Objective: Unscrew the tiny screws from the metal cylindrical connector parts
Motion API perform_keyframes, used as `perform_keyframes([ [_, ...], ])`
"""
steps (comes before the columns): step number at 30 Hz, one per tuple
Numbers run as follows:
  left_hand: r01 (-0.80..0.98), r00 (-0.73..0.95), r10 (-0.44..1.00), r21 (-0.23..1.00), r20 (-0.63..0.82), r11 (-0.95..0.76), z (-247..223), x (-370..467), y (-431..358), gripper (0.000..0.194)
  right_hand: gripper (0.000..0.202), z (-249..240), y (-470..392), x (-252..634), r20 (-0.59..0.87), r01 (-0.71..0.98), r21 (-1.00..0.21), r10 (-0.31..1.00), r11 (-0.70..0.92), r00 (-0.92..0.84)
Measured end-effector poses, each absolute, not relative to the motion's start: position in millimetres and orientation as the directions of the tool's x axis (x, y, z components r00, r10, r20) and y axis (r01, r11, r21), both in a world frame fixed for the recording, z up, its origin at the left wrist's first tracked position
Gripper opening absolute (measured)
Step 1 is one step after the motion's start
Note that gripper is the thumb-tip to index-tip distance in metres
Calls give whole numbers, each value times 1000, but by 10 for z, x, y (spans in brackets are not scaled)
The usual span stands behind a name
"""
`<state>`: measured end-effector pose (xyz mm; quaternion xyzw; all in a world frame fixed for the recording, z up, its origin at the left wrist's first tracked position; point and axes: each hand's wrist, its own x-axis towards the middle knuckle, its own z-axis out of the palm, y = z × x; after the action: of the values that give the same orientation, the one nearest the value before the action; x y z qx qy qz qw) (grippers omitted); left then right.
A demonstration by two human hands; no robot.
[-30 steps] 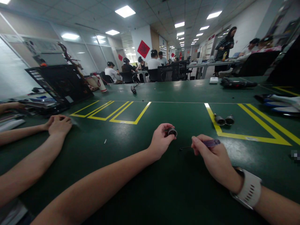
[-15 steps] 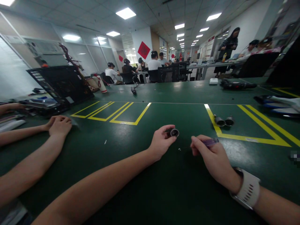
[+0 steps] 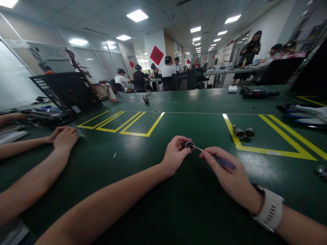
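My left hand [image 3: 176,153] grips a small round metal part [image 3: 189,145], its hollow end turned toward the right. In my right hand [image 3: 224,166] is a screwdriver [image 3: 224,162] with a translucent purple handle and a thin shaft. The shaft's tip reaches the opening of the metal part; how deep it sits inside I cannot tell. Two similar dark metal parts [image 3: 239,132] stand side by side on the green table [image 3: 153,204], by a yellow tape line to the right.
A co-worker's hands [image 3: 65,137] rest on the table at left. Yellow tape outlines [image 3: 135,133] mark the surface. Farther back are a dark connector-like piece [image 3: 145,99], a white box [image 3: 232,89] and a black tool [image 3: 259,92]. A black chassis [image 3: 66,90] stands at left.
My right hand has moved slightly left and turned the screwdriver, bringing its tip from below the round metal part up to its opening. My left hand has stayed almost still.
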<state>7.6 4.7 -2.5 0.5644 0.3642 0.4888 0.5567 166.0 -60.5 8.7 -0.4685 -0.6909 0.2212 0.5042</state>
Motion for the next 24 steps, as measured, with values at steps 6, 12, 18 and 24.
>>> perform_keyframes([
  [6,-119,253,953,983,168,-142,-38,73,48,18,15,76,-603,1648,486,464,-750,869,471,-97],
  [12,-91,255,948,981,188,-170,-67,68,62,11,14,36,-579,1653,477,492,-725,867,482,-147],
  [18,-76,230,954,981,193,-180,-77,74,66,7,13,37,-594,1639,522,505,-685,837,526,-163],
  [24,-48,239,951,980,198,-192,-82,63,72,7,14,55,-597,1625,568,540,-617,799,572,-198],
])
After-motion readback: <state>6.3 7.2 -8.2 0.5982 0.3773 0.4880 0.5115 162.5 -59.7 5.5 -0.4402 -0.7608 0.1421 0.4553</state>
